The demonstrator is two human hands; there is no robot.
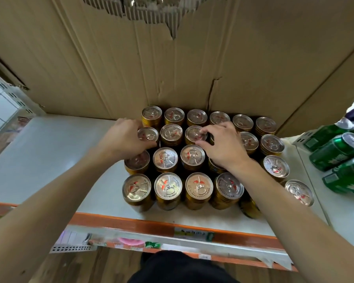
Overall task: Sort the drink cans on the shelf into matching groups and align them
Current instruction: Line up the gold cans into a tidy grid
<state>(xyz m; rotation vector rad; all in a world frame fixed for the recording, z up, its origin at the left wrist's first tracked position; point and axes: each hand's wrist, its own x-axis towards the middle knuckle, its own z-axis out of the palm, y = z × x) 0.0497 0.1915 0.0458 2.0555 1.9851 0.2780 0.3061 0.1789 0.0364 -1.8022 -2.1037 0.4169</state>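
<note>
Several gold drink cans with silver pull-tab lids stand upright in rows on the white shelf. My left hand curls round a gold can at the left end of the second row from the back. My right hand reaches over the middle of the block, and its fingertips pinch the rim of another gold can in that same row. It hides part of the cans beneath it. Green cans lie on their sides at the right.
A brown cardboard wall rises right behind the back row. The shelf's orange front edge carries price labels. A white divider separates the green cans from the gold ones. Bare shelf lies to the left of the gold cans.
</note>
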